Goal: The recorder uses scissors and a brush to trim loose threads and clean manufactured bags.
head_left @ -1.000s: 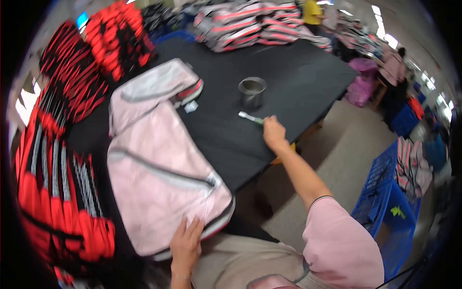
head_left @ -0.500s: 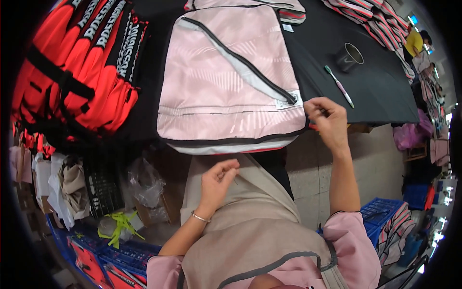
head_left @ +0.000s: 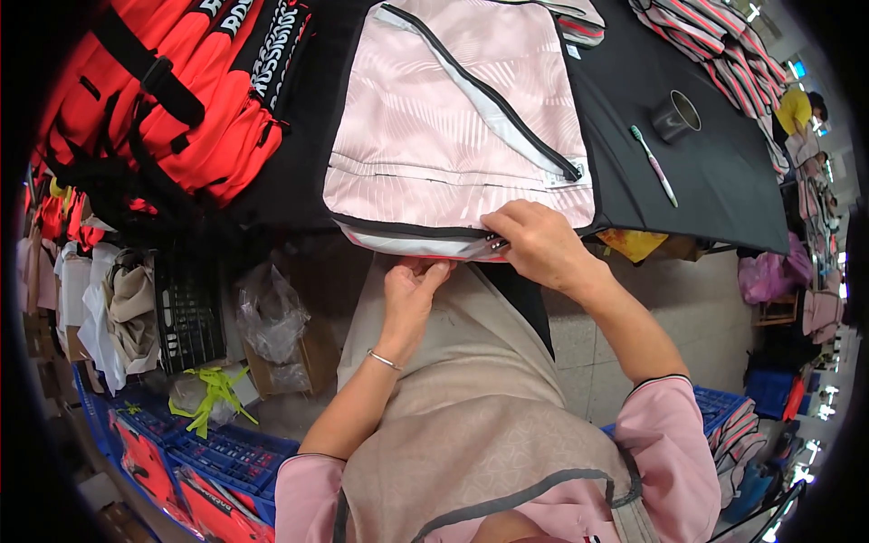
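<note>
A pink patterned fabric bag (head_left: 425, 118) with black-bound edges lies flat on the black-covered table, a diagonal black zipper across its upper face. My right hand (head_left: 543, 244) is closed at the bag's front edge, toward its right side. A small dark object shows under its fingertips, too hidden to name. Just below the same edge is my left hand (head_left: 412, 294), its thumb and fingers drawn together against the white and red underside. Its fingertips are partly hidden by the bag.
Red bags (head_left: 181, 127) are piled at the left of the table. Toward the right lie a toothbrush (head_left: 655, 167) and a metal cup (head_left: 674, 118), with striped fabric pieces (head_left: 711, 45) behind. Blue crates (head_left: 226, 457) and a black crate (head_left: 188, 303) stand below left.
My right hand has moved left and down from beside the bag's right corner onto its front edge. My left hand has risen to that edge. The table shifts slightly rightward and up in view.
</note>
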